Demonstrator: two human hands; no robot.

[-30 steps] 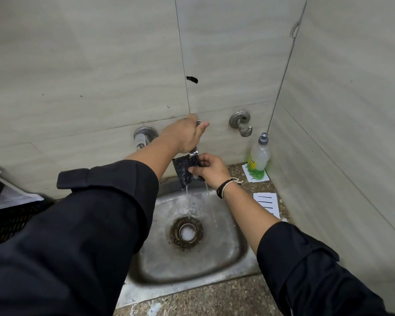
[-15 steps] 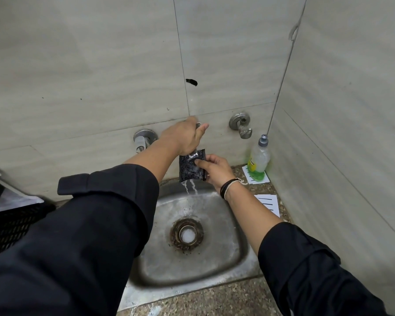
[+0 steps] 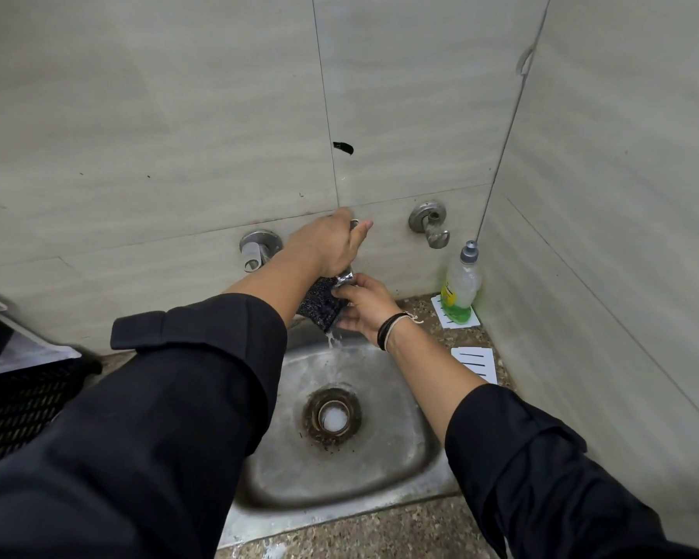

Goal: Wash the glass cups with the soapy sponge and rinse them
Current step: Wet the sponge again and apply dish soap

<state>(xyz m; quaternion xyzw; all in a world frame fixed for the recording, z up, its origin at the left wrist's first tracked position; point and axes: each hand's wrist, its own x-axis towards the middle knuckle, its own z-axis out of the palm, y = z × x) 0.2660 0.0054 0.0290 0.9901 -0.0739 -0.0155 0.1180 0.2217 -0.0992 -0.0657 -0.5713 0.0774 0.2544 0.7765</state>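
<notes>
My left hand (image 3: 327, 244) grips the handle of the middle wall tap, which it mostly hides. Just below it, my right hand (image 3: 363, 306) holds a dark scrub sponge (image 3: 321, 304) under the spout. Water runs off the sponge's lower edge into the steel sink (image 3: 384, 474). No glass cups are in view.
A soap bottle (image 3: 460, 285) with green liquid stands on a white card in the back right corner. Another white card (image 3: 475, 363) lies beside the sink. Two more wall taps (image 3: 258, 248) (image 3: 430, 221) flank my left hand. A black mesh basket (image 3: 15, 405) sits at the left.
My right hand has turned the sponge and moved it slightly left under the spout. Water keeps running off it. My left hand stays on the tap handle.
</notes>
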